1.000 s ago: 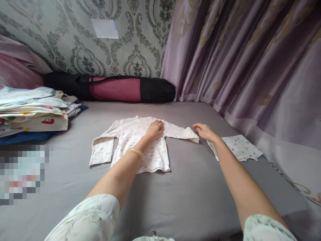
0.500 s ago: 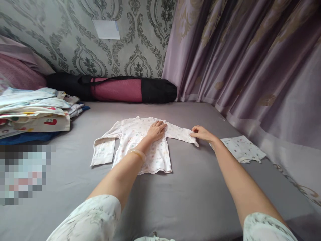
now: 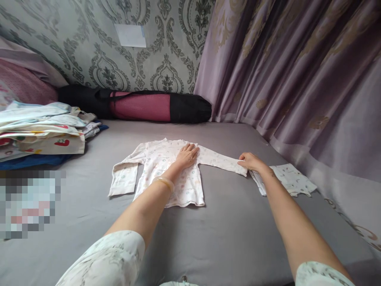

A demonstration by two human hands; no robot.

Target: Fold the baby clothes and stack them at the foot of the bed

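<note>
A small white long-sleeved shirt [image 3: 160, 159] with a pale print lies spread on the grey sheet. My left hand [image 3: 188, 155] rests flat on its upper right part, fingers spread, holding nothing. With closed fingers my right hand [image 3: 249, 162] pinches the cuff of the shirt's right-side sleeve, which stretches out straight. The left-side sleeve [image 3: 123, 178] is bent, its lower half pointing towards me. Just beyond my right wrist lies another white printed garment [image 3: 293, 178], folded and partly hidden by my arm.
A stack of folded clothes [image 3: 44, 127] sits at the left. Behind, a black and pink rolled bag [image 3: 139, 106] lies along the patterned wall. Purple curtains [image 3: 268, 71] hang along the right side of the bed [image 3: 226, 230]. A blurred patch covers something at lower left.
My right hand has moved to the right with the cuff, and the crumpled sleeve end is now drawn out straight. My left hand stays on the shirt.
</note>
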